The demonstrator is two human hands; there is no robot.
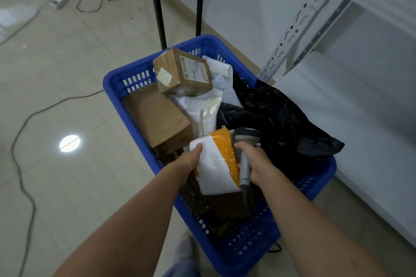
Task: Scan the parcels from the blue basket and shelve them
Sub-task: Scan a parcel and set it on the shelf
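Both forearms reaching down over blue basket (pixel 117 78), left hand (pixel 188 161) gripping one yellow-and-white parcel (pixel 219 164) above it, right hand (pixel 254 163) closed round one grey scanner (pixel 244 164), apparently three brown boxes inside, one black bag (pixel 281 119).

Soft, dim indoor light with a cool cast. An overhead lamp glares as a round white spot on the glossy pale tiled floor (pixel 69 143). Wide-angle distortion bends the edges; overall focus is slightly soft.

Box label (pixel 194 70) text too blurred
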